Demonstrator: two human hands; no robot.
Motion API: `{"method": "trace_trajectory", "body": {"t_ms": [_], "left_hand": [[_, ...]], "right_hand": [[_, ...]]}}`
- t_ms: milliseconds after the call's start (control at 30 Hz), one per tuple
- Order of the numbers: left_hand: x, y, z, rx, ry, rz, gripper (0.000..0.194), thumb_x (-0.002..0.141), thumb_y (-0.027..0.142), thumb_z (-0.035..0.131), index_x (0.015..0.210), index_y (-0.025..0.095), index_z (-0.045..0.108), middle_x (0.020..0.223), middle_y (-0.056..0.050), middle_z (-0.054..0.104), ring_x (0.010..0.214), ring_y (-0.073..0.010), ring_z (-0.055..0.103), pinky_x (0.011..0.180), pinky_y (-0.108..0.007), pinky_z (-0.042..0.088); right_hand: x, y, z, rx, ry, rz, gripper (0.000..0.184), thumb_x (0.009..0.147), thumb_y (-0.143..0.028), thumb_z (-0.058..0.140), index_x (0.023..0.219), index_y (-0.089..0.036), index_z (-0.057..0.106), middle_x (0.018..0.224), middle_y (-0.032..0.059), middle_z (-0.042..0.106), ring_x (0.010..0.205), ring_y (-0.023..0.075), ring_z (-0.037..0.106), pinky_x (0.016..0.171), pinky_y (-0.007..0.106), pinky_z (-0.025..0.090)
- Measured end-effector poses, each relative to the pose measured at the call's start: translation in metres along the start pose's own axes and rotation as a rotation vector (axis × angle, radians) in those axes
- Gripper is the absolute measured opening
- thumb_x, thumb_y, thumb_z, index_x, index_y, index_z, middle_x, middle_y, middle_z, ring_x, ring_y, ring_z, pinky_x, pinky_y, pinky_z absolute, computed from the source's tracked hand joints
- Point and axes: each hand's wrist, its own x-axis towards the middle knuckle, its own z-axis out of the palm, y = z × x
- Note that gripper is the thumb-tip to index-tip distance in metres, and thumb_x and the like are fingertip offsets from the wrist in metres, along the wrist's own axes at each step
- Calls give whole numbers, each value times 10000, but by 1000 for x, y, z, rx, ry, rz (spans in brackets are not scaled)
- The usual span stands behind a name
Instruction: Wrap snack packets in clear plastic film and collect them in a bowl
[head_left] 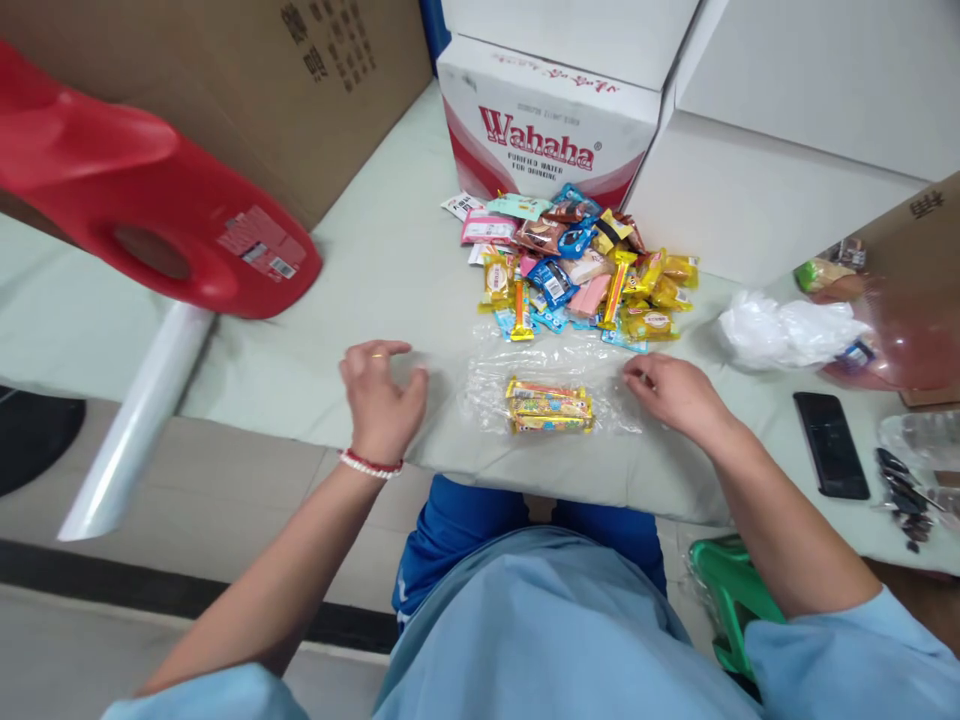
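A clear plastic bag [480,400] lies flat on the table in front of me, with several yellow-wrapped snack sticks [551,408] in its middle. My left hand [384,405] is held just left of the bag, fingers bent and thumb apart, with nothing in it. At the bag's right edge, my right hand [679,395] has its thumb and fingertips pinched together on the thin film. Beyond the bag is a heap of small wrapped snacks [574,268] in blue, pink, yellow and brown packaging.
A big red jug [255,225] and a clear film roll [139,420] are at left. Behind the heap stands a Wahaha carton [551,130]. A white crumpled bag [787,332], a phone [831,445] and keys [904,490] lie right. Below is a green stool [731,580].
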Motion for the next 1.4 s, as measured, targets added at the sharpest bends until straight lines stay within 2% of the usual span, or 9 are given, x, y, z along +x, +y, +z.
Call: {"method": "trace_trajectory", "body": {"t_ms": [133, 233, 333, 533, 767, 867, 1000, 1200, 1400], "left_hand": [[-30, 23, -33, -11, 301, 157, 156, 915, 187, 558, 1037, 230, 647, 1084, -119, 638, 1142, -319, 601, 1042, -571, 448], [-60, 56, -28, -100, 9, 549, 201, 907, 143, 569, 1022, 271, 673, 1005, -51, 722, 1032, -257, 656, 952, -474, 473], [-75, 83, -4, -86, -269, 680, 279, 970, 192, 550, 1197, 266, 695, 1239, -56, 750, 1203, -252, 628, 980, -445, 431], [-58, 68, 24, -172, -256, 508, 447, 974, 178, 510, 1400, 252, 620, 1380, -110, 679, 1319, -288, 554, 1068, -489, 399], [-30, 42, 35, -134, -510, 890, 849, 846, -41, 444, 1564, 413, 429, 1545, 12, 586, 1586, -257, 284, 1278, -620, 9], [-22, 40, 36, -130, -565, 882, 818, 844, -30, 461, 1538, 404, 471, 1322, 5, 719, 1511, -256, 405, 1272, -664, -49], [-11, 32, 23, -102, -586, 827, 668, 752, 25, 551, 1314, 355, 694, 1053, -32, 716, 1339, -296, 538, 1271, -704, 27], [-8, 4, 5, -107, -543, 643, 117, 834, 309, 654, 871, 248, 747, 1114, -71, 664, 1393, -367, 475, 1250, -735, 60], [-20, -20, 15, -112, -425, 309, 269, 938, 352, 579, 723, 211, 658, 1105, -84, 674, 1330, -357, 536, 1180, -714, 278]], "right_hand": [[25, -15, -12, 37, 114, -123, 280, 1003, -325, 496, 1071, -190, 731, 1073, 111, 744, 1026, 272, 660, 894, 360, 470], [53, -36, -1, 36, 40, -201, 320, 1002, -324, 526, 1210, -158, 705, 1201, 139, 729, 1148, 299, 631, 992, 393, 469], [76, -54, 17, 8, -13, -222, 472, 981, -351, 598, 1387, -110, 613, 1340, 184, 671, 1265, 341, 570, 1070, 435, 449], [68, -62, 13, 145, 154, -299, 394, 1007, -341, 576, 1329, -127, 650, 1290, 191, 674, 1240, 357, 573, 1090, 498, 448], [-8, -58, 1, 368, -19, -727, 777, 901, -528, 759, 1563, -278, 438, 1453, 142, 577, 1315, 333, 513, 1098, 511, 452], [-15, -58, 16, 328, -12, -612, 675, 951, -426, 717, 1547, -230, 467, 1226, 147, 678, 1155, 322, 552, 969, 494, 494], [0, -63, 23, 417, -26, -599, 183, 1020, -318, 604, 1117, -219, 723, 864, 77, 689, 922, 250, 576, 851, 402, 478], [26, -65, 18, 587, -51, -432, 229, 1007, -365, 584, 886, -202, 691, 727, 11, 635, 708, 165, 564, 693, 296, 423], [36, -65, 25, 514, -10, -312, 304, 1018, -422, 547, 867, -195, 682, 728, 18, 641, 730, 180, 570, 709, 308, 406]]}}
